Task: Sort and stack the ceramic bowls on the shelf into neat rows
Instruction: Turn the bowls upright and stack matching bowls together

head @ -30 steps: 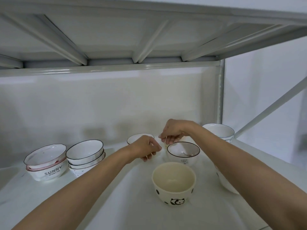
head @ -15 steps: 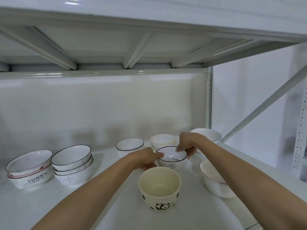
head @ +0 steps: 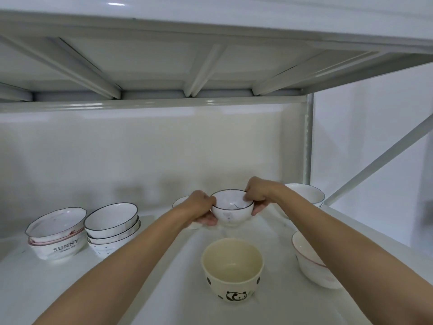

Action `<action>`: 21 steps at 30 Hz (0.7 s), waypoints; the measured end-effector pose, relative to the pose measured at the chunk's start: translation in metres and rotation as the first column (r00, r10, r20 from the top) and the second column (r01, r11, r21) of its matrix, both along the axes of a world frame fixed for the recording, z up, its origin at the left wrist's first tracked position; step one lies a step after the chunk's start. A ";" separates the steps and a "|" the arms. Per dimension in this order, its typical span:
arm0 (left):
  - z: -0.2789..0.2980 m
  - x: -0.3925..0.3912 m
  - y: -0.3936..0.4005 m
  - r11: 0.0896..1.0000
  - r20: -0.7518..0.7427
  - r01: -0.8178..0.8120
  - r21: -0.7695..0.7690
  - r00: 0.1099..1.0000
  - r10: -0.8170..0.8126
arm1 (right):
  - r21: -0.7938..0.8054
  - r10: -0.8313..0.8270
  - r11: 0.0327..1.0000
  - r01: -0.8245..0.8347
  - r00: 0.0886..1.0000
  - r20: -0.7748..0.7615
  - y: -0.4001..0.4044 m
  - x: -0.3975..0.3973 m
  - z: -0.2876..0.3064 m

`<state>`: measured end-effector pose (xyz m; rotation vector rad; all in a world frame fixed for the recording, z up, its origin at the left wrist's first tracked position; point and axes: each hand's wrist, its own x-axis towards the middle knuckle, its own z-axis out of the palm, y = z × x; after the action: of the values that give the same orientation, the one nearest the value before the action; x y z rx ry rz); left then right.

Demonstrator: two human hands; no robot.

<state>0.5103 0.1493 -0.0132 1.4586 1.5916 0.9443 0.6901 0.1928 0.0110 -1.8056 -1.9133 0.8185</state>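
I read this as mid-carry: left hand [head: 203, 211] and right hand [head: 259, 195] curl round the rim of a small bowl [head: 232, 208] held above the shelf [head: 164, 289], at 12 o'clock from the panda bowl [head: 232, 268]; next it wants a matching stack, perhaps the one at 9 o'clock [head: 112, 227].

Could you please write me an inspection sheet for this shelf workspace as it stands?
Surface: white metal shelf, bare in front.
Job's things: small dark-rimmed white bowl held above the shelf; cream panda bowl in front; SUNNY bowl stack and dark-rimmed bowl stack on the left; pink-rimmed white bowl and rear bowl stack on the right.
Clutter: nothing seen.
Hands: left hand and right hand grip the small bowl's opposite sides.
Cables: nothing seen.
Surroundings: upper shelf underside, white wall.
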 end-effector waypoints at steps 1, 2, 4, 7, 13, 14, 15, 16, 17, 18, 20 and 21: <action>0.005 -0.006 -0.001 0.999 0.009 -0.032 0.022 0.999 0.031 | 0.048 -0.002 0.999 0.003 1.000 -0.029 0.002 -0.007 0.002; 0.010 -0.012 0.000 0.997 0.023 -0.058 0.041 0.998 0.057 | 0.097 -0.006 0.995 0.011 0.998 -0.059 0.004 -0.014 0.003; 0.017 -0.024 0.004 0.993 0.057 -0.100 0.062 0.994 0.096 | 0.187 -0.015 0.982 0.037 0.993 -0.120 0.008 -0.029 0.003; 0.022 -0.041 0.009 0.981 0.043 -0.145 0.126 0.989 0.140 | 0.254 -0.004 0.965 0.056 0.979 -0.202 0.018 -0.050 0.001; 0.022 -0.065 0.014 0.932 -0.002 -0.283 0.228 0.957 0.291 | 0.303 0.011 0.952 0.052 0.979 -0.202 0.033 -0.090 -0.005; 0.020 -0.068 0.015 0.926 -0.008 -0.295 0.235 0.952 0.305 | 0.311 0.014 0.950 0.041 0.985 -0.172 0.037 -0.094 -0.007; 0.018 -0.071 0.017 0.923 -0.021 -0.307 0.232 0.947 0.320 | 0.320 0.015 0.947 0.029 0.991 -0.135 0.040 -0.098 -0.010; 0.016 -0.073 0.018 0.920 -0.042 -0.314 0.233 0.942 0.332 | 0.330 0.013 0.944 0.020 0.995 -0.097 0.044 -0.102 -0.012; 0.014 -0.074 0.018 0.921 -0.059 -0.319 0.224 0.939 0.339 | 0.337 0.009 0.941 0.015 0.998 -0.070 0.046 -0.104 -0.015; 0.012 -0.076 0.020 0.924 -0.073 -0.317 0.214 0.938 0.338 | 0.342 0.003 0.940 0.014 0.999 -0.050 0.047 -0.106 -0.016; 0.008 -0.078 0.023 0.933 -0.100 -0.303 0.193 0.940 0.326 | 0.343 -0.004 0.939 0.007 1.000 -0.010 0.044 -0.108 -0.018; 0.006 -0.080 0.024 0.936 -0.121 -0.300 0.185 0.938 0.324 | 0.340 -0.005 0.940 0.002 1.000 0.008 0.043 -0.109 -0.019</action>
<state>0.4304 0.1736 -0.0067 1.4386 1.9371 1.1943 0.5815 0.2362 -0.0075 -1.6024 -1.9167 0.4418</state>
